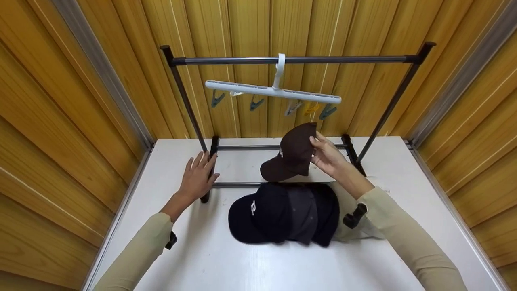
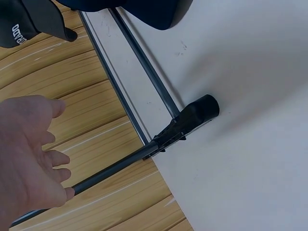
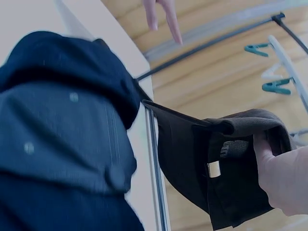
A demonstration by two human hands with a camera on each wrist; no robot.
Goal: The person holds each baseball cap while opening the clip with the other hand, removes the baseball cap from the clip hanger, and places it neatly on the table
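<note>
My right hand (image 1: 329,157) pinches a dark brown baseball cap (image 1: 293,149) by its back edge, the brim pointing down and left. In the right wrist view, the thumb of the right hand (image 3: 288,180) is inside the cap (image 3: 185,159), near the strap buckle. Just above the cap hangs a pale blue hanger (image 1: 242,87) with several clips, a yellow clip (image 1: 312,108) being closest. My left hand (image 1: 197,176) is at the rack's left post with spread, straight fingers; in the left wrist view, the left hand (image 2: 29,154) overlaps the post (image 2: 115,166).
A row of nested caps (image 1: 270,214) lies on the white table (image 1: 226,266) in front of the rack, dark blue and grey ones leading, a beige one at the right. The rack's top bar (image 1: 347,59) carries the hanger. Wood-look panels (image 1: 60,121) enclose the table.
</note>
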